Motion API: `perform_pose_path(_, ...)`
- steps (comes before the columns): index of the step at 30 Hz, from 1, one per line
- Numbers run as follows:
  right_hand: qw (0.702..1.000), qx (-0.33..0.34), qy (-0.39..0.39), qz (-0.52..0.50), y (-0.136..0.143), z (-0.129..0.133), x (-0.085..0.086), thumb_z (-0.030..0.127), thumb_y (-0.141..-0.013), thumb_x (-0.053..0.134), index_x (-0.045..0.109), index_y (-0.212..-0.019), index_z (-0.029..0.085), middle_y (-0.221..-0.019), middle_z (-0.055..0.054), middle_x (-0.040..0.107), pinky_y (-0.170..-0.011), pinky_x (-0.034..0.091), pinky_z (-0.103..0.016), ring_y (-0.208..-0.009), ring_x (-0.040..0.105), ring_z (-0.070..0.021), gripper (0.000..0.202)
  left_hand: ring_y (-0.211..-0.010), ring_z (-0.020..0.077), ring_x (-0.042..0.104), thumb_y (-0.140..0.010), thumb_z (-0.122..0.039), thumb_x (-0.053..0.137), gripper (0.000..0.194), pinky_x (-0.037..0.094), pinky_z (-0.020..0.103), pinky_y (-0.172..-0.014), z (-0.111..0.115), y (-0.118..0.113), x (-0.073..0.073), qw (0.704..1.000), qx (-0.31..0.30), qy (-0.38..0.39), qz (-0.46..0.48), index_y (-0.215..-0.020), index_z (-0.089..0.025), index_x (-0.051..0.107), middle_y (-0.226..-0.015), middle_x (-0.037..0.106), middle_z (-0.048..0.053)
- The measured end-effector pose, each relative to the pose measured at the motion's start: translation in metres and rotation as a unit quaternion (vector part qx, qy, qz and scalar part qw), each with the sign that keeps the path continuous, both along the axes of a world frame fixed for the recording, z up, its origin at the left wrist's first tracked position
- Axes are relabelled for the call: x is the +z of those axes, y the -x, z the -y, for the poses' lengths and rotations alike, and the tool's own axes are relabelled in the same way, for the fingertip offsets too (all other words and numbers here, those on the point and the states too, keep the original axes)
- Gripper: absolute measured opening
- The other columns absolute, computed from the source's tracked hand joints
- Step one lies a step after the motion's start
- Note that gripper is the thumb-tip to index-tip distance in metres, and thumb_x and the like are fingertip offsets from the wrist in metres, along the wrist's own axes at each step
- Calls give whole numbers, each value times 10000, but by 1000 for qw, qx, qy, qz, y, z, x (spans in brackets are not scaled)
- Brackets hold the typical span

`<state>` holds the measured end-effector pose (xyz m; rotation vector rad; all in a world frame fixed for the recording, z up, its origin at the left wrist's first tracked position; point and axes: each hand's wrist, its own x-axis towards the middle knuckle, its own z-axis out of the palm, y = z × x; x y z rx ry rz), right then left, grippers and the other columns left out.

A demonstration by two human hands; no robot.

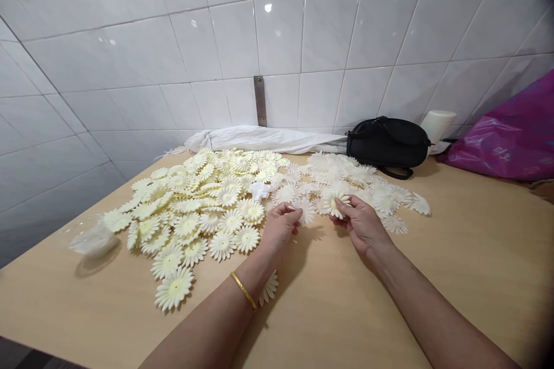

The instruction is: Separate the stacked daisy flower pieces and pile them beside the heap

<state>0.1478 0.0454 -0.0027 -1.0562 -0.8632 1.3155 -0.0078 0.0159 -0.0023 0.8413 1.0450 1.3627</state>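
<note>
My left hand [280,228] pinches a thin, see-through white petal layer [307,213] by its edge. In my right hand [362,223], thumb and fingers close on a cream artificial daisy head [334,203] with a pale yellow centre. The two pieces are held apart, a short way above the table. To the left spreads a heap of cream-yellow daisy heads [186,223]. Behind my hands and to the right lies a pile of paler, translucent petal layers [329,168]. One more daisy head [269,288] is partly hidden by my left forearm.
A clear bowl [110,237] with white stuff inside stands at the left. Along the tiled wall [277,34] lie a white cloth [259,138], a black zip case [387,143], a white bottle [438,123] and a purple plastic bag [506,138]. A crumpled white piece [259,191] sits between the piles.
</note>
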Motion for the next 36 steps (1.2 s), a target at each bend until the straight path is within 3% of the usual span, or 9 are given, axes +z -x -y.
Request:
perform_pose_path(5, 997, 66, -35, 12, 9, 8, 3, 348, -524, 743, 541, -609, 166, -550, 44, 490, -459, 393, -212, -478, 428, -69, 285, -320, 36, 291, -581, -272, 642, 257, 174, 179, -366, 0, -1, -1, 999, -21, -13, -36, -588, -179, 403, -406, 446, -69)
perform_pose_path(8, 996, 68, -46, 15, 13, 13, 7, 362, -536, 736, 542, -607, 163, -567, 37, 491, -480, 400, -214, -509, 428, -76, 287, -383, 42, 338, -567, -283, 671, 246, 240, 183, -408, 5, -3, 2, 994, 5, -35, -106, -602, -167, 457, -495, 484, -47)
perform_pose_path(11, 996, 68, -56, 28, 15, 15, 10, 392, -565, 714, 538, -602, 164, -556, 36, 488, -479, 395, -216, -498, 419, -75, 291, -481, 62, 402, -592, -336, 669, 256, 301, 196, -466, 11, -4, 7, 977, 70, -86, -181, -774, -178, 582, -709, 560, -3)
perform_pose_path(14, 993, 70, -84, 55, 17, 15, 9, 437, -639, 649, 525, -588, 167, -526, 33, 482, -457, 375, -221, -468, 411, -78, 302, -472, 75, 384, -669, -448, 582, 289, 287, 206, -462, 15, -6, 11, 975, 44, -86, -199, -756, -175, 622, -618, 524, -5)
perform_pose_path(17, 986, 76, -114, 99, 19, 17, 5, 479, -697, 577, 509, -572, 169, -497, 24, 484, -430, 349, -224, -447, 413, -86, 341, -433, 67, 349, -692, -519, 526, 386, 271, 207, -449, 16, -10, 11, 985, -31, -56, -160, -609, -147, 583, -493, 435, -21)
perform_pose_path(21, 977, 110, -102, 150, 24, 23, 3, 509, -699, 557, 481, -574, 175, -472, 26, 471, -415, 329, -225, -440, 417, -97, 365, -506, 85, 438, -679, -512, 553, 380, 360, 217, -514, 15, -16, 7, 993, -107, -35, -27, -627, -135, 559, -569, 510, 10)
perform_pose_path(28, 975, 197, -81, 58, 25, 24, 3, 404, -653, 644, 553, -645, 169, -577, 31, 512, -505, 357, -221, -520, 432, -88, 252, -632, 104, 536, -626, -356, 668, 298, 428, 216, -579, 10, -10, 7, 993, -68, -29, 90, -829, -150, 599, -787, 613, 35)
perform_pose_path(33, 982, 161, -66, 66, 21, 22, 2, 381, -608, 691, 529, -581, 166, -514, 48, 477, -445, 292, -208, -458, 383, -68, 270, -616, 87, 556, -577, -242, 716, 277, 439, 191, -560, 9, -8, 8, 985, -71, 13, 157, -804, -161, 579, -759, 622, 15)
perform_pose_path(36, 984, 153, -55, 77, 21, 21, 0, 392, -604, 694, 523, -566, 164, -473, 54, 449, -416, 255, -207, -426, 349, -61, 288, -622, 78, 562, -595, -207, 693, 224, 457, 188, -570, 5, -4, 9, 987, -27, 5, 157, -764, -148, 559, -753, 612, 9)
